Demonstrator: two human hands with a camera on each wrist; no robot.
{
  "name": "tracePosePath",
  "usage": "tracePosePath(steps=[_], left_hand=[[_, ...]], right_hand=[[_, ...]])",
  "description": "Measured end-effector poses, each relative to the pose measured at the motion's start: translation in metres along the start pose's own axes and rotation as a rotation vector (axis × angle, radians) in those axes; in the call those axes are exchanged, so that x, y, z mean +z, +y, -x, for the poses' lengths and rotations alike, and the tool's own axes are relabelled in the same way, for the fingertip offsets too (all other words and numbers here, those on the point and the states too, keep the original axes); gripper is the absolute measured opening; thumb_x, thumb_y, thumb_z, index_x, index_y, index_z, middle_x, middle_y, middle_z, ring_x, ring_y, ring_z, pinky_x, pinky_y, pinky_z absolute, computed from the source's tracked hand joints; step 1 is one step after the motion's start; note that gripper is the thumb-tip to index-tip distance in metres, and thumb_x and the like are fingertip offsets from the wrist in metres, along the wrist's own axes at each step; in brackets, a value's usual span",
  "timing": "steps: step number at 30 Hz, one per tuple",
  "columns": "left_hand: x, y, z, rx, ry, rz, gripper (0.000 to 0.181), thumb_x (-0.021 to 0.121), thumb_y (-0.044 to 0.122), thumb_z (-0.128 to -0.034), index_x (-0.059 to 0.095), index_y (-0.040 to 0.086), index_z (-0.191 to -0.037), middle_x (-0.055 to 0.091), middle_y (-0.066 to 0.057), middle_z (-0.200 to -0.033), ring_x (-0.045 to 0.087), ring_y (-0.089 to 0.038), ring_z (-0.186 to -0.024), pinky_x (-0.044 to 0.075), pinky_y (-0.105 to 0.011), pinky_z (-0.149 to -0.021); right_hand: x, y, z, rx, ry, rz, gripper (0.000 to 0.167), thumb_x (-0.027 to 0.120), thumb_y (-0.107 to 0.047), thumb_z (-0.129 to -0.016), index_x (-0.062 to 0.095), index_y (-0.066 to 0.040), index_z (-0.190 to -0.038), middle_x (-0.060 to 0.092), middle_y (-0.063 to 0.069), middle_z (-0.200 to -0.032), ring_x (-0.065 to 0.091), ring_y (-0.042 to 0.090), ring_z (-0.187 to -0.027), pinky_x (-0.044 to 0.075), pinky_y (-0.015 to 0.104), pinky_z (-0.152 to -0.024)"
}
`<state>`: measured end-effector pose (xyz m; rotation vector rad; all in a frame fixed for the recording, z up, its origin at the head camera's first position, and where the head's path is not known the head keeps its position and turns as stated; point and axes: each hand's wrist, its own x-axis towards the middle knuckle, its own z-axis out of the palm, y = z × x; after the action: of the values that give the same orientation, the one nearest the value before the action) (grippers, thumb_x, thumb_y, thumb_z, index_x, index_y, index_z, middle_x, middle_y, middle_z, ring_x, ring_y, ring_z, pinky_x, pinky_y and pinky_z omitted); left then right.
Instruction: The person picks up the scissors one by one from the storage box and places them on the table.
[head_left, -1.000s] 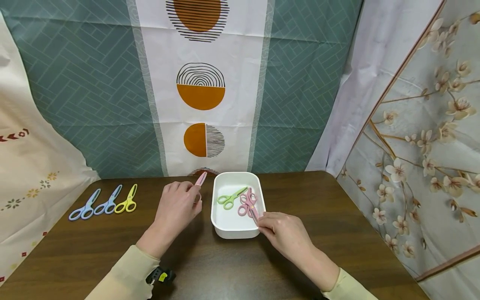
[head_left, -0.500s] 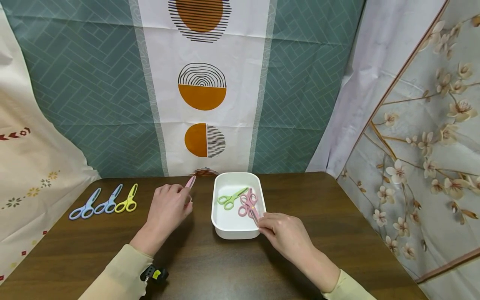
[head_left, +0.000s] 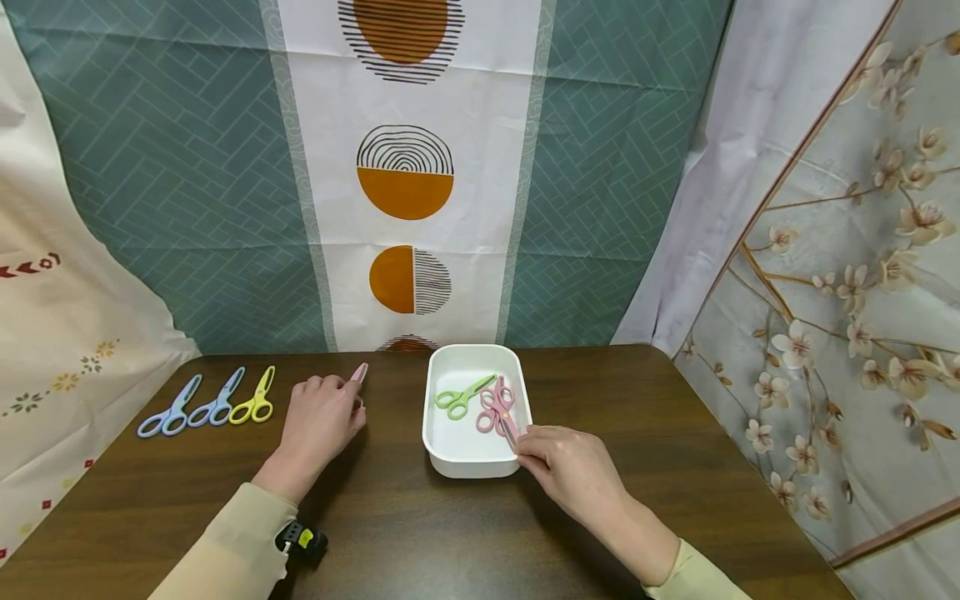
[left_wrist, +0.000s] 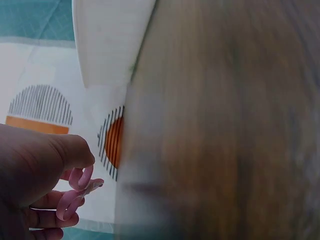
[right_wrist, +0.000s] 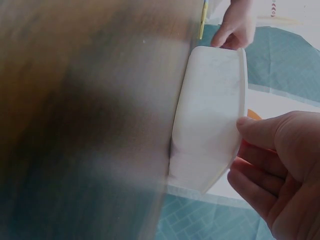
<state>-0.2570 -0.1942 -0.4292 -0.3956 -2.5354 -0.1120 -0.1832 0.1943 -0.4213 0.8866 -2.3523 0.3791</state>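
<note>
Pink scissors (head_left: 360,372) are pinched in the left hand (head_left: 318,419), left of the white tray; the left wrist view shows their pink handle loops (left_wrist: 70,204) between thumb and fingers. The right hand (head_left: 576,467) grips the near right rim of the white tray (head_left: 471,468), thumb outside, as the right wrist view shows the tray's side (right_wrist: 210,105). Inside the tray lie green scissors (head_left: 457,404) and, to their right, overlapping pink scissors (head_left: 497,407), whose lower tip reaches the right hand's fingers.
At the table's left, two blue scissors (head_left: 174,418) (head_left: 218,410) and yellow scissors (head_left: 255,408) lie side by side. The brown table (head_left: 420,542) ends at a patterned curtain (head_left: 585,208) behind. A black watch (head_left: 302,538) is on the left wrist.
The left hand has moved left, away from the tray, carrying the pink scissors, whose visible tip now sits lower. The right hand and the tray have stayed in place.
</note>
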Motion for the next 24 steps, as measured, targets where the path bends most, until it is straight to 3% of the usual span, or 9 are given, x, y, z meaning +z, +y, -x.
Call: tracePosePath(steps=[8, 15, 21, 24], left_hand=[[0.002, -0.009, 0.002, -0.045, -0.062, -0.022, 0.027, 0.086, 0.016, -0.0891, 0.077, -0.002, -0.107, 0.072, -0.024, -0.098, 0.066, -0.049, -0.091, 0.053, -0.066, -0.083], [0.003, -0.016, 0.005, -0.062, -0.114, -0.045, 0.044, 0.083, 0.017, -0.0930, 0.075, -0.004, -0.131, 0.073, -0.027, -0.101, 0.067, -0.051, -0.094, 0.055, -0.067, -0.083], [0.001, -0.020, 0.005, -0.097, -0.197, -0.040, 0.034, 0.083, 0.017, -0.0939, 0.075, -0.008, -0.115, 0.068, -0.026, -0.095, 0.065, -0.050, -0.090, 0.056, -0.066, -0.078], [0.000, -0.021, 0.004, -0.115, -0.252, -0.035, 0.033, 0.083, 0.017, -0.0950, 0.073, -0.008, -0.114, 0.066, -0.027, -0.094, 0.064, -0.050, -0.089, 0.056, -0.066, -0.077]], right_hand=[[0.000, 0.000, 0.000, 0.005, -0.004, 0.009, 0.019, 0.097, -0.011, -0.082, 0.087, -0.018, -0.097, 0.083, -0.005, -0.105, 0.079, 0.012, -0.100, 0.064, 0.038, -0.081], [0.000, -0.001, -0.001, 0.006, -0.016, 0.012, 0.019, 0.097, -0.012, -0.083, 0.087, -0.018, -0.098, 0.083, -0.006, -0.105, 0.079, 0.012, -0.100, 0.064, 0.038, -0.079], [0.000, -0.001, 0.000, 0.008, -0.019, 0.010, 0.019, 0.097, -0.012, -0.083, 0.087, -0.018, -0.098, 0.082, -0.007, -0.105, 0.078, 0.011, -0.099, 0.064, 0.038, -0.079], [0.000, 0.000, 0.000, 0.012, -0.019, 0.010, 0.019, 0.097, -0.013, -0.083, 0.088, -0.018, -0.099, 0.082, -0.007, -0.105, 0.078, 0.011, -0.099, 0.064, 0.038, -0.080]])
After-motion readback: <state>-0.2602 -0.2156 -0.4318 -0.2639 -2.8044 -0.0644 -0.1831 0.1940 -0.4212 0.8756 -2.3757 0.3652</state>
